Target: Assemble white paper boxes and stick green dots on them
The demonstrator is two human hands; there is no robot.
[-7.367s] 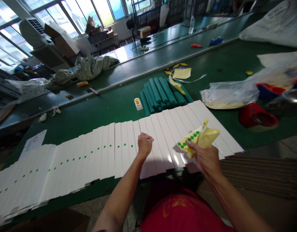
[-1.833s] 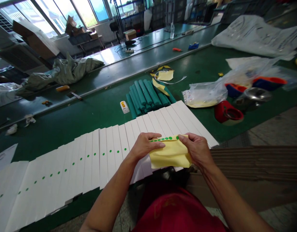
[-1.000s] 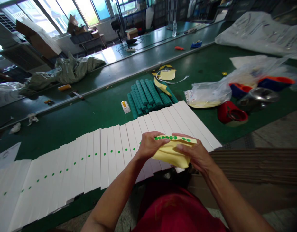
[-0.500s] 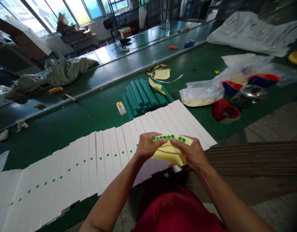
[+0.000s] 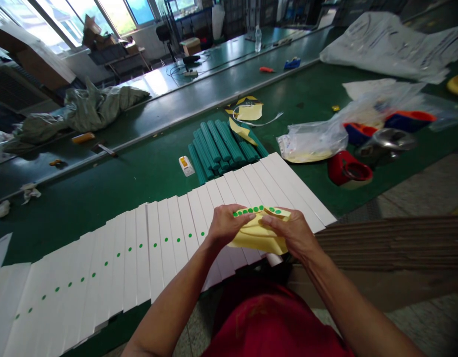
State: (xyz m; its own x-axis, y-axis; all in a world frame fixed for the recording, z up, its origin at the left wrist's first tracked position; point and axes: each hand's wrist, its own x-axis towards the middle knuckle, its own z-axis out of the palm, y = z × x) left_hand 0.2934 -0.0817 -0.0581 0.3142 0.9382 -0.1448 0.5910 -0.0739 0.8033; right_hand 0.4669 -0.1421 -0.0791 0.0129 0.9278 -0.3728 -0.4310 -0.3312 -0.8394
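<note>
A yellow sticker sheet (image 5: 259, 237) with a row of green round dots along its upper edge is held between both hands. My left hand (image 5: 227, 223) pinches its left side, thumb on top. At its right side, my right hand (image 5: 294, 230) grips the sheet the same way. Below the hands lies a long row of overlapping white boxes (image 5: 135, 267). Single green dots run across the boxes from the far left up to near my left hand. The boxes to the right show no dots.
Green ribbed rods (image 5: 217, 146) lie behind the boxes, beside a small white-and-yellow item (image 5: 186, 166). To the right are a plastic bag (image 5: 314, 141), a red cup-like part (image 5: 348, 168) and a metal part (image 5: 390, 144). Flat brown cardboard (image 5: 392, 243) is stacked at the lower right.
My right hand has moved slightly left, and the sheet's upper edge is bent more between the hands. My left hand has barely moved.
</note>
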